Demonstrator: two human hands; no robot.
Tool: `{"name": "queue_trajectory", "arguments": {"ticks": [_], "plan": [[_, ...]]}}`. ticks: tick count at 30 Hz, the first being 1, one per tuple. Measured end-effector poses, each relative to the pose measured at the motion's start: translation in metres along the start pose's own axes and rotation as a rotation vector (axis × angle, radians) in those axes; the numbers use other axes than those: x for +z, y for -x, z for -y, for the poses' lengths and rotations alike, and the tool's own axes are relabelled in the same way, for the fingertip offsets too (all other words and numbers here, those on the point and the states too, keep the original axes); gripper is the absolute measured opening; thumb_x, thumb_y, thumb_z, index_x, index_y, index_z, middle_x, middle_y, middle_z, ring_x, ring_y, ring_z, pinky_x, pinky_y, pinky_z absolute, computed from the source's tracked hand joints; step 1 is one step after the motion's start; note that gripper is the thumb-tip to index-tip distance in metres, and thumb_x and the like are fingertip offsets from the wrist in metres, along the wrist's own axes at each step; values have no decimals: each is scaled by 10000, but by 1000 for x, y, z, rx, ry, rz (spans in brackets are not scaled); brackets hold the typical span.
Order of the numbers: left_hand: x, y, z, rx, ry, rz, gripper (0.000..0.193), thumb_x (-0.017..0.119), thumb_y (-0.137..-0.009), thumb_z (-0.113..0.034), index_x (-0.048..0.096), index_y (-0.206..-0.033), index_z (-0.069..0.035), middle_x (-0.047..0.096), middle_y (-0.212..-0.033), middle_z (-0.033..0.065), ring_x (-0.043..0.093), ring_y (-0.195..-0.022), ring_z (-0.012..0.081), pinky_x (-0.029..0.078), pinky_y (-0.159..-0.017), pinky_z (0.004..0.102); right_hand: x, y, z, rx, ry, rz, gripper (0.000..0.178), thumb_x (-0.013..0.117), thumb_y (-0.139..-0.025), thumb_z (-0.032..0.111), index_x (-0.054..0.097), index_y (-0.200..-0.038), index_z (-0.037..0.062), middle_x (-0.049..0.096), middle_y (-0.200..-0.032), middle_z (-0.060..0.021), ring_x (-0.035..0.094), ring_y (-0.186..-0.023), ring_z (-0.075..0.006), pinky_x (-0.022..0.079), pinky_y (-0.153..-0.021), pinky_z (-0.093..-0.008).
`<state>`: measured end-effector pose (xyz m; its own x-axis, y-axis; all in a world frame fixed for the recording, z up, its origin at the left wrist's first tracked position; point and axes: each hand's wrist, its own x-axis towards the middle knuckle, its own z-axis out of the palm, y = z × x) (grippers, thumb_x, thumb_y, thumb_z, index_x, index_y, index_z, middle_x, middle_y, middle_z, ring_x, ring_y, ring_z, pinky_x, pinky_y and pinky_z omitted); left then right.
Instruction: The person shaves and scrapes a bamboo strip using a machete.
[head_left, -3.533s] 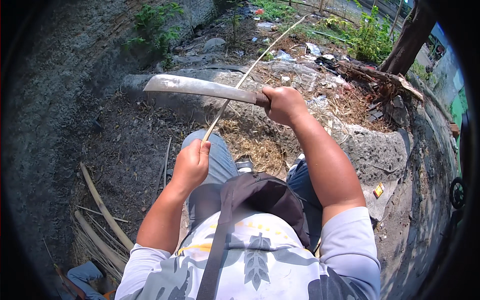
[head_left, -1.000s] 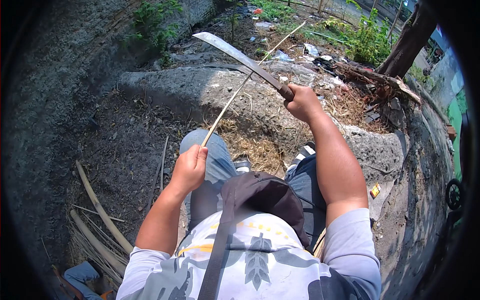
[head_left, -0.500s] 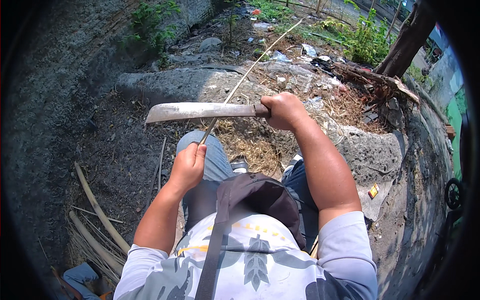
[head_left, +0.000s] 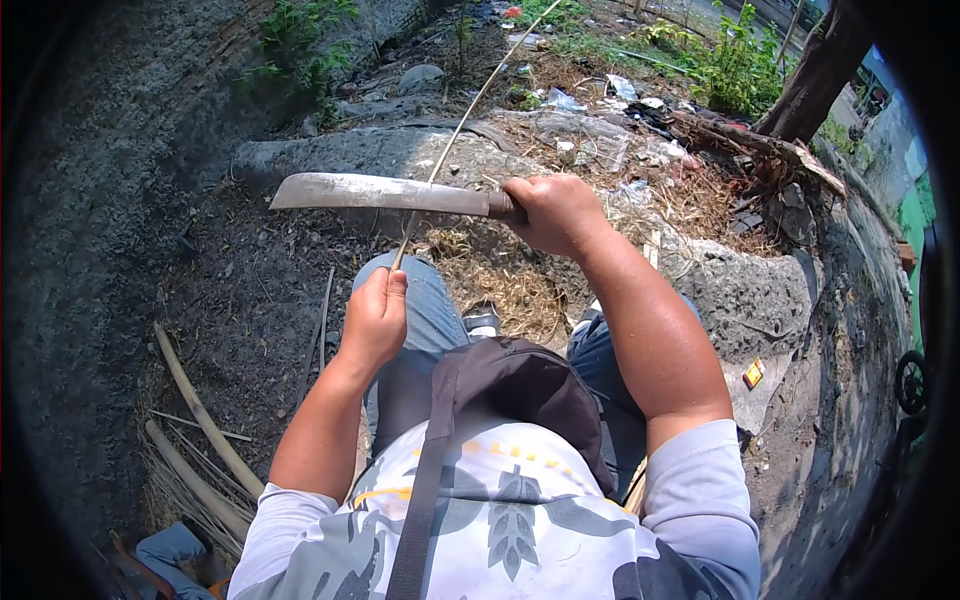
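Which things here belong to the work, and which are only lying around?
In the work:
machete, in the right hand
thin pale strip, in the left hand
perhaps the long stalks, lower left

Only lying around:
small yellow-red packet, right side
pale litter, near the top

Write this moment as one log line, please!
left hand: grips thin stick; right hand: grips machete; machete: crosses in front of stick; nearby: dark bag at waist

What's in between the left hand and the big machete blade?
A short stretch of thin pale stick, running from the left hand up to the machete blade, in the head view.
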<state>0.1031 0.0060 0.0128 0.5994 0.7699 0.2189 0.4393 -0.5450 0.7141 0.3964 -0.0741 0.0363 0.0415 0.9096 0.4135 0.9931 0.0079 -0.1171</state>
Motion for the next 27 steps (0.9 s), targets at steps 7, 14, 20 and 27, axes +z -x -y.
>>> {"name": "queue_trajectory", "arguments": {"ticks": [7,14,20,27], "plan": [[0,5,7,26,54,-9,393,465,-1083,-298,573,-881,22,598,-713,209,576,-653,385,440,-619,437,-5,-2,7,-149,26,87,181,733,-763,229,606,-847,133,675,-742,-75,708,-750,-313,558,-674,-454],[-18,7,-8,15,19,63,408,460,-1085,-306,578,-876,25,595,-704,212,579,-651,392,440,-615,442,-12,5,-20,144,-55,5,150,712,-840,273,657,-909,151,696,-817,-134,689,-790,-375,555,-686,-486],[-13,5,-7,-23,-21,52,438,447,-1092,-357,599,-910,11,555,-686,119,524,-654,229,439,-640,375,-21,0,17,-20,19,136,162,732,-770,225,656,-875,127,711,-799,-97,715,-799,-330,570,-711,-473],[-23,24,6,-12,-12,88,367,468,-1082,-286,558,-877,5,559,-662,185,544,-596,344,421,-580,426,-26,3,-39,515,-181,68,196,726,-848,248,676,-938,82,717,-928,-185,698,-888,-372,546,-780,-475]]}}
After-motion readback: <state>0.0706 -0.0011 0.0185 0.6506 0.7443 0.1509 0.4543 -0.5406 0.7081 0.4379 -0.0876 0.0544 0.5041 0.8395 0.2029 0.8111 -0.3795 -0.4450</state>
